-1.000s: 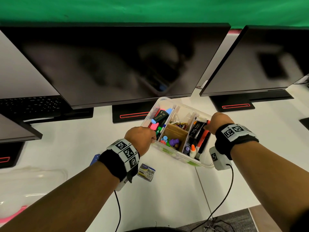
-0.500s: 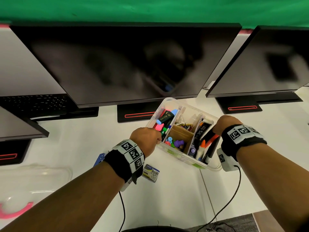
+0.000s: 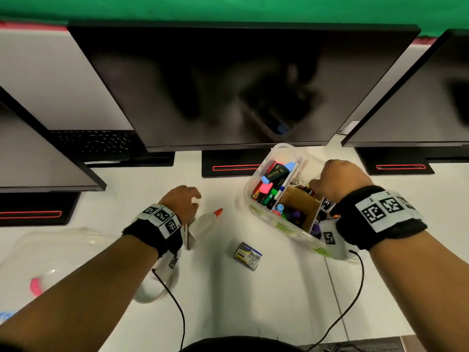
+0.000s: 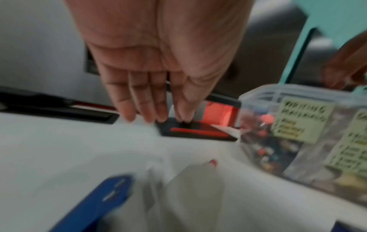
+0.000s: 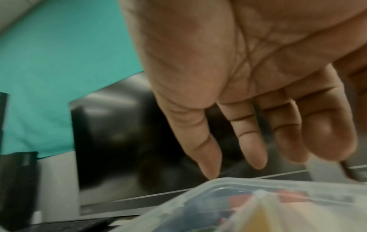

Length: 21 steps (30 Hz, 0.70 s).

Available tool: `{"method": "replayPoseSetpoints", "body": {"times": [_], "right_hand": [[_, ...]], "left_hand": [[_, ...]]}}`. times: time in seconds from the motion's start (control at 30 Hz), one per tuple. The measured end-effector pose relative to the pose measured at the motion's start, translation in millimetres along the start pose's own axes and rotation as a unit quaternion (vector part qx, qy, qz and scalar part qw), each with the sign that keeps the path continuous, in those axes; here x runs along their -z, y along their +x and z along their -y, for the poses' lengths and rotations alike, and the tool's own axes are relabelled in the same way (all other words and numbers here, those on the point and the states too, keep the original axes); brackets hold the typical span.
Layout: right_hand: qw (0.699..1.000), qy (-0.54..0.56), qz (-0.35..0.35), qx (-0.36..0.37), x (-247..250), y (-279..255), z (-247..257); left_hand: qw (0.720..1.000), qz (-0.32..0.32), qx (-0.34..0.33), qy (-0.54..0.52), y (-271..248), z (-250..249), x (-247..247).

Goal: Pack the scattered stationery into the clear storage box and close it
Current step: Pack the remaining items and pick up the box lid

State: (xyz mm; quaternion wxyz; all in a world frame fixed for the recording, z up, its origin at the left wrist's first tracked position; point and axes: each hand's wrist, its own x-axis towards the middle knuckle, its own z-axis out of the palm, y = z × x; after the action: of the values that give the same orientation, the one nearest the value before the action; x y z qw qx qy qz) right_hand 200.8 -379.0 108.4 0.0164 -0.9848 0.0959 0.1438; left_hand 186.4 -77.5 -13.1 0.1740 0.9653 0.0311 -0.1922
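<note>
The clear storage box (image 3: 262, 215) stands open on the white desk, its compartments full of markers, highlighters and clips. My right hand (image 3: 319, 184) hovers over its middle with relaxed fingers (image 5: 252, 146) just above the rim (image 5: 258, 186), holding nothing. My left hand (image 3: 193, 199) hangs to the left of the box with straight fingers (image 4: 139, 100), empty. Under it lies a white glue bottle (image 3: 205, 224) with an orange cap. A blue stapler (image 4: 99, 202) lies below the wrist, beside the glue bottle (image 4: 196, 180). A small staples box (image 3: 247, 255) lies in front of the storage box.
The clear lid (image 3: 50, 250) with a pink clip rests at the desk's left. Monitors (image 3: 241, 85) with black bases (image 3: 228, 166) stand close behind the box. A keyboard (image 3: 91, 143) sits at the back left. Wrist cables trail toward the front edge.
My left hand let go of the box's left side and moved left over the glue bottle. My right hand shifted from the box's right edge to above its middle.
</note>
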Motion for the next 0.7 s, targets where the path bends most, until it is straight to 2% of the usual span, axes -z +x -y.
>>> {"method": "replayPoseSetpoints", "body": {"times": [0.07,0.13,0.27,0.37,0.43,0.53,0.63,0.7], "right_hand": [[0.998,0.032,0.013,0.045,-0.3,-16.0,24.8],[0.992,0.08,0.018,0.097,-3.9,-29.2,45.7],[0.97,0.145,0.022,0.192,-24.1,-43.7,77.8],[0.965,0.071,0.061,0.244,-48.3,-47.5,95.5],[0.96,0.033,0.096,0.26,-67.2,-48.1,101.6],[0.957,-0.002,0.131,0.257,-94.0,-46.6,100.2],[0.959,-0.019,0.153,0.237,-111.6,-44.4,93.0],[0.957,0.033,0.171,0.233,-116.1,-45.0,87.5]], "left_hand": [[0.997,0.058,0.046,0.036,-1.6,19.7,-7.2],[0.995,0.074,0.057,0.044,-5.2,28.5,-15.2],[0.995,0.071,-0.012,0.068,-6.1,16.0,-35.0],[0.989,0.091,-0.03,0.113,-5.5,1.4,-51.0],[0.984,0.092,-0.036,0.147,-8.2,-3.8,-57.9],[0.987,0.089,-0.047,0.127,-14.6,-5.1,-59.4],[0.994,0.076,-0.061,0.039,-24.0,-3.5,-54.4],[0.992,0.087,-0.08,-0.04,-33.7,-7.1,-47.9]]}}
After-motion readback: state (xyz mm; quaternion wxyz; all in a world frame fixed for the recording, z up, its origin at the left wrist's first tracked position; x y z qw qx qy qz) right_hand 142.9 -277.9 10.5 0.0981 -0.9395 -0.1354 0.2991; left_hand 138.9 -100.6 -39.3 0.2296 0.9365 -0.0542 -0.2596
